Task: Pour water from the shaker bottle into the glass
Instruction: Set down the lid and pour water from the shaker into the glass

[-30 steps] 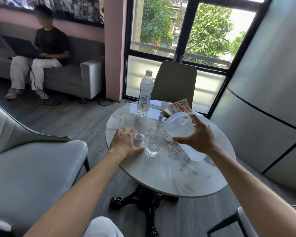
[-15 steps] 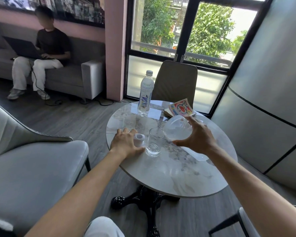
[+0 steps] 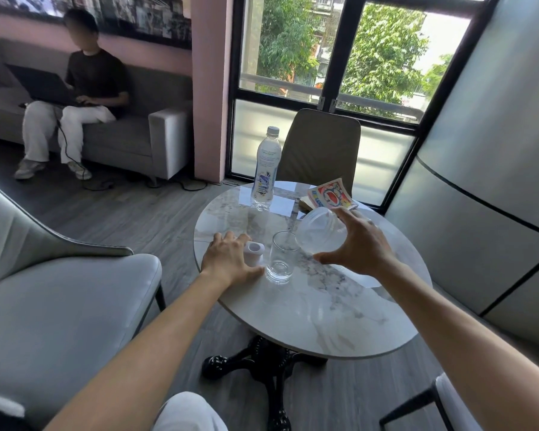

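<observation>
A clear drinking glass [image 3: 281, 257] stands upright on the round marble table [image 3: 318, 309]. My right hand [image 3: 358, 244] grips a translucent plastic shaker bottle [image 3: 321, 231], tipped on its side with its open mouth just above the glass's right rim. No stream of water shows. My left hand [image 3: 231, 259] rests on the table left of the glass, fingers over a small white cap [image 3: 254, 249]; whether it grips the cap is unclear.
A sealed water bottle [image 3: 265, 171] and a colourful booklet [image 3: 332, 194] sit at the table's far side. A brown chair [image 3: 319, 147] stands behind, a grey armchair [image 3: 59, 293] at left. A person with a laptop sits on the sofa [image 3: 131, 138].
My right hand has lowered the shaker bottle and moved it left toward the glass, tipping its mouth down over the rim. My left hand stayed put.
</observation>
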